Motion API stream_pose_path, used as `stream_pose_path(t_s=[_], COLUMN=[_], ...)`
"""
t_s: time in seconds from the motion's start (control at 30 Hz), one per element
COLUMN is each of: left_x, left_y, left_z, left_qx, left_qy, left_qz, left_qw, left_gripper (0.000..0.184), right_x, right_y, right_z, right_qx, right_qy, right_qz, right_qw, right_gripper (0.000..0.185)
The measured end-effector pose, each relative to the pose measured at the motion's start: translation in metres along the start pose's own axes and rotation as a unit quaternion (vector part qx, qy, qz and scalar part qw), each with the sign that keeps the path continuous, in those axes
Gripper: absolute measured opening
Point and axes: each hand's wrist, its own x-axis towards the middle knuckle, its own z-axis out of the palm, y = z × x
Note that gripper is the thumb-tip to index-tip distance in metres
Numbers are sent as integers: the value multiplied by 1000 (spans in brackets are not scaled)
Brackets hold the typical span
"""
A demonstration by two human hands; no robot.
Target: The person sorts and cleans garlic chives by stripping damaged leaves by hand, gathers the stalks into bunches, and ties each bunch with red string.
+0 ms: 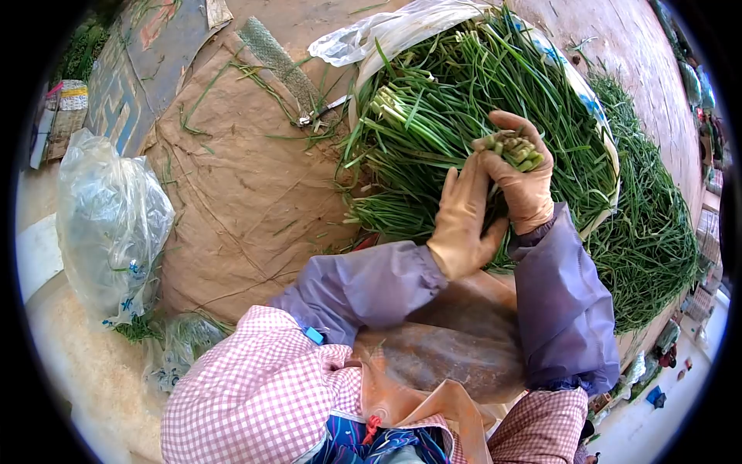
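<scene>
In the head view, a large pile of greens [433, 116] lies under the hands, with a white plastic sheet [421, 23] along its far edge and more loose greens [649, 232] spread to the right of it. To the left, a brown sheet [239, 178] covers the floor, creased and scattered with stray leaves; on its far side, a small metal blade [336, 104] lies beside a strip of woven material [280, 66], just left of the pile. A clear plastic bag [112, 216] stands bunched up at the far left. The bunch of stalks [522, 152] is in the gloved right hand [529, 182], above the pile, its stalk ends poking out between curled fingers and thumb. The gloved left hand [461, 220] is held nearly flat, fingers straight and close together, thumb apart, its fingertips meeting the right hand beside the bunch. The stalk ends face up toward the camera; the hands hide the rest, so the full line of its long axis cannot be told. Those ends look short, thick and uneven, pale green with brownish patches.
</scene>
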Motion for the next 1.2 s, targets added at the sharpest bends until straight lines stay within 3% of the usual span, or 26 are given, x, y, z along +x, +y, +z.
stream_pose_path(t_s=[0.03,0.07,0.13,0.2,0.23,0.27,0.33,0.4,0.43,0.67,0.77,0.83,0.9,0.93,1.03,1.07,1.13,1.17,1.2], left_x=[5,11,28,44,49,47,45,42,43,37,35,35,33,32,32,33,34,33,34], left_y=[-8,-16,-29,-47,-55,-78,-102,-109,-111,-126,-128,-130,-134,-137,-135,-134,-124,-123,-122], left_z=[-12,-30,-37,-44,-37,-16,-6,4,5,15,17,18,19,21,21,20,13,11,10], left_qx=[5,-44,-240,-182,-55,-4,108,125,131,246,276,294,312,314,342,348,357,367,374], left_qy=[-10,-56,139,78,38,32,46,60,58,46,56,61,53,59,46,44,16,8,-3], left_qz=[45,15,-3,87,85,67,133,142,143,153,173,190,198,205,204,202,199,192,190], left_qw=[999,997,961,976,994,997,984,980,979,956,944,935,928,925,916,914,912,910,908], left_gripper=[65,49,34,34,35,38,40,37,37,34,35,34,37,41,41,42,42,43,44], right_x=[0,0,-3,-8,-10,-13,-26,-36,-39,-102,-175,-226,-276,-304,-364,-379,-377,-393,-407], right_y=[0,0,3,4,4,2,0,-15,-25,-83,-122,-163,-191,-198,-193,-191,-217,-215,-213], right_z=[-1,-2,-4,-1,3,6,14,8,6,-89,-135,-169,-204,-234,-319,-343,-267,-282,-297], right_qx=[9,5,3,-2,-10,-19,-56,-144,-123,-97,-50,-46,-128,-211,-256,-90,-45,-216,-396], right_qy=[21,24,36,25,17,8,-1,30,60,98,242,267,294,344,533,551,490,517,554], right_qz=[-25,-32,-45,-45,-55,-68,-98,-118,-75,-294,-270,-259,-281,-309,-253,-259,-292,-269,-226], right_qw=[999,999,998,999,998,997,994,982,988,946,931,927,905,861,766,788,820,783,696], right_gripper=[41,40,38,34,34,33,31,29,26,36,27,29,32,34,36,35,31,28,25])
